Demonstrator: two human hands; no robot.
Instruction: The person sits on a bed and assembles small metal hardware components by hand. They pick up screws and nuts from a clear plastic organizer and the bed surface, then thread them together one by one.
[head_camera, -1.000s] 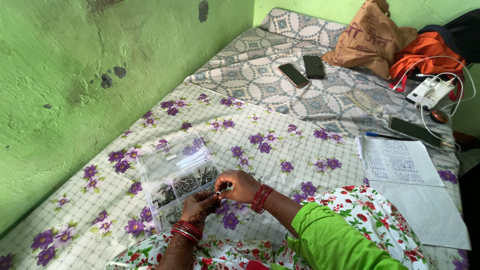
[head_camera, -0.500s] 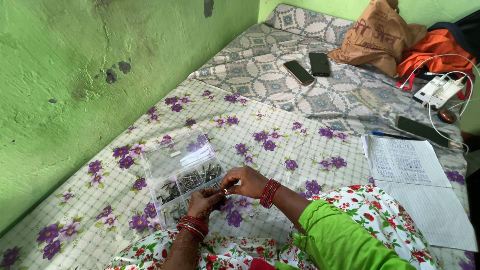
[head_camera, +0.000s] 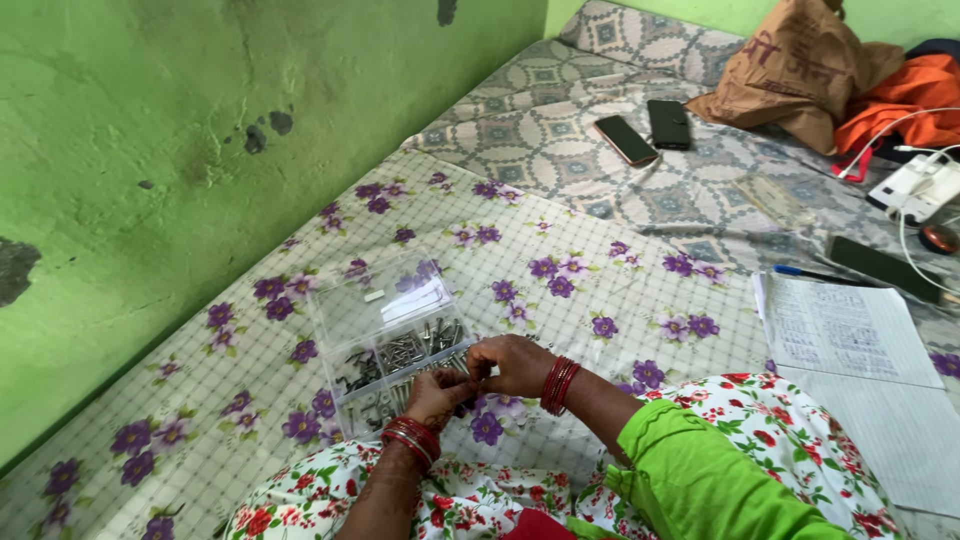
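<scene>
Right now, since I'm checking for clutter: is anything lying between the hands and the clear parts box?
Nothing visible does. The left hand and right hand meet right at the near edge of the clear parts box.

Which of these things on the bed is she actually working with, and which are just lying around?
In use:
- left hand and right hand, fingertips meeting on something too small to tell
- clear plastic box of small metal parts, beside the hands

Lying about:
- two phones
- brown bag
- orange cloth
- white charger
- notebook with blue pen
</scene>
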